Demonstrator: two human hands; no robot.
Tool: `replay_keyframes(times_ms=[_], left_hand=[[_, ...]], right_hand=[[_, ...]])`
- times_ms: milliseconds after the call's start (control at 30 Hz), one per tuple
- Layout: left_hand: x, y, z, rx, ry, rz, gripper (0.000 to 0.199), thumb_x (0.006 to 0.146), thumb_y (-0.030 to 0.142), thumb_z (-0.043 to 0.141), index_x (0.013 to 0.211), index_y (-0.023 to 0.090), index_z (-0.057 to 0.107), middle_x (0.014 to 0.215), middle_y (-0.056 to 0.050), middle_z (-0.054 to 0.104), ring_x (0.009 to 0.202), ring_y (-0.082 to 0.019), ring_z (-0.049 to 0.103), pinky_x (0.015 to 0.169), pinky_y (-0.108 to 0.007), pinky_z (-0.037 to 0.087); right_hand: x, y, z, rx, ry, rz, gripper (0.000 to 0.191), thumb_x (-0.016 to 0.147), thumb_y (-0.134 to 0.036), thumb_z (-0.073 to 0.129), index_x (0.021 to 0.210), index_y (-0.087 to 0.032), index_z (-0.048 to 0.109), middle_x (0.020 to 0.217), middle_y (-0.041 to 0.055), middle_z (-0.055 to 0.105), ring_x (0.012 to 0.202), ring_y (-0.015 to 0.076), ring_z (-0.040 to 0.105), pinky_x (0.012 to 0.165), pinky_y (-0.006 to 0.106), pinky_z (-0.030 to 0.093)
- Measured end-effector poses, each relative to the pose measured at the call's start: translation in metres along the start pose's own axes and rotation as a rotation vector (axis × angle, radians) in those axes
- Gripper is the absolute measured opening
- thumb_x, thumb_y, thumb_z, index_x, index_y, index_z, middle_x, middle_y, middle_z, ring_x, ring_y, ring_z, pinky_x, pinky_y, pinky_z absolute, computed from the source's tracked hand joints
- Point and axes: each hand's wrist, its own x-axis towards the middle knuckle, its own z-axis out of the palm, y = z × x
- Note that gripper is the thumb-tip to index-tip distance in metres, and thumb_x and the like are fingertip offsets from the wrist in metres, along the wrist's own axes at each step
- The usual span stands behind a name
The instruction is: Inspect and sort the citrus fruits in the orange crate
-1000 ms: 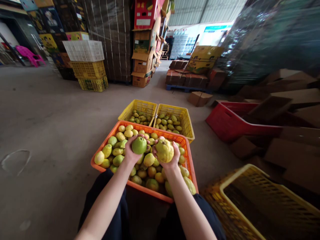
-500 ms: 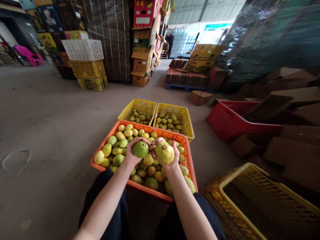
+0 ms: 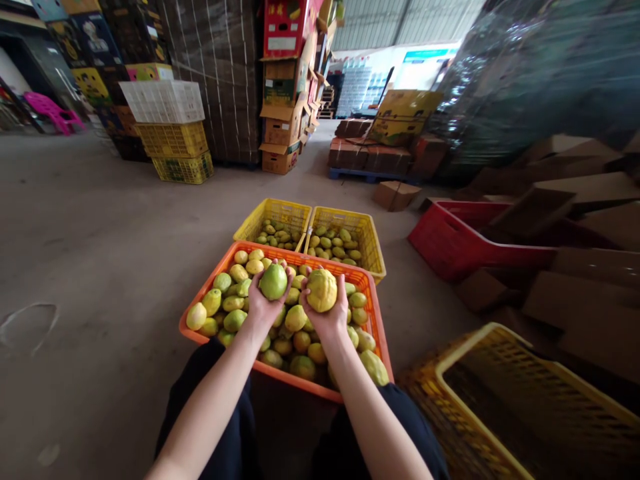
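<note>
Over the orange crate (image 3: 384, 337) I hold one fruit in each hand, palms up. My left hand (image 3: 263, 310) has its fingers curled round a smooth green papaya (image 3: 273, 282). In my right hand (image 3: 334, 321) rests a larger, ribbed yellow papaya (image 3: 321, 291), with the fingers wrapped about its sides. Below both hands the crate is heaped with loose papayas (image 3: 296, 319), yellow to green. My hands and forearms hide some of them. The two held fruits are apart from each other.
Two yellow crates (image 3: 384, 257) with smaller greenish fruit stand against the far side. To my right are a yellow crate (image 3: 493, 417), a red crate (image 3: 435, 243) and loose cardboard (image 3: 575, 300). Stacked crates (image 3: 173, 140) and boxes (image 3: 280, 127) stand farther back.
My hands have moved apart, with the left shifting slightly left and up. Both papayas have turned in my hands, so the green one's other side shows. Each hand keeps its fruit.
</note>
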Motion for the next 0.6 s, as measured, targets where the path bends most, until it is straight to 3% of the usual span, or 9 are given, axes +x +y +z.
replay_keyframes(times_ms=[133, 233, 400, 500, 600], left_hand=[[0.002, 0.001, -0.004, 0.08, 0.005, -0.004, 0.034, 0.092, 0.022, 0.044, 0.12, 0.018, 0.062, 0.092, -0.008, 0.076, 0.093, -0.024, 0.074, 0.086, -0.04, 0.061], [0.008, -0.002, -0.011, 0.359, 0.013, -0.071, 0.033, 0.087, 0.025, 0.052, 0.117, 0.016, 0.062, 0.093, -0.01, 0.075, 0.096, -0.027, 0.073, 0.088, -0.043, 0.06], [0.0, -0.024, -0.037, 1.152, -0.067, -0.44, 0.03, 0.08, 0.029, 0.067, 0.109, 0.02, 0.065, 0.084, -0.005, 0.071, 0.092, -0.026, 0.073, 0.088, -0.045, 0.058], [-0.016, -0.037, -0.053, 1.342, -0.114, -0.65, 0.015, 0.08, 0.02, 0.067, 0.095, 0.018, 0.069, 0.075, -0.004, 0.068, 0.095, -0.032, 0.073, 0.081, -0.05, 0.058], [-0.013, -0.033, -0.049, 1.399, -0.025, -0.765, 0.013, 0.084, 0.019, 0.064, 0.096, 0.018, 0.068, 0.074, -0.006, 0.068, 0.102, -0.036, 0.072, 0.073, -0.054, 0.059]], right_hand=[[0.001, -0.002, -0.002, 0.009, 0.0, -0.006, 0.026, 0.091, -0.046, 0.059, 0.099, -0.023, 0.068, 0.094, 0.0025, 0.079, 0.073, 0.0155, 0.071, 0.054, 0.023, 0.057], [0.003, -0.007, -0.003, 0.008, -0.017, -0.003, 0.026, 0.089, -0.044, 0.06, 0.101, -0.023, 0.068, 0.093, 0.0021, 0.078, 0.072, 0.0153, 0.071, 0.054, 0.023, 0.057], [0.003, -0.027, -0.002, 0.08, 0.021, -0.056, 0.025, 0.089, -0.043, 0.059, 0.102, -0.022, 0.066, 0.089, 0.0032, 0.077, 0.074, 0.0165, 0.071, 0.053, 0.023, 0.057], [0.001, -0.042, -0.001, 0.107, 0.032, -0.103, 0.021, 0.088, -0.04, 0.06, 0.098, -0.023, 0.066, 0.085, 0.0021, 0.077, 0.072, 0.0168, 0.07, 0.054, 0.025, 0.058], [-0.001, -0.052, -0.001, 0.118, 0.018, -0.121, 0.018, 0.087, -0.039, 0.061, 0.094, -0.023, 0.067, 0.083, 0.0013, 0.076, 0.071, 0.0166, 0.071, 0.056, 0.025, 0.058]])
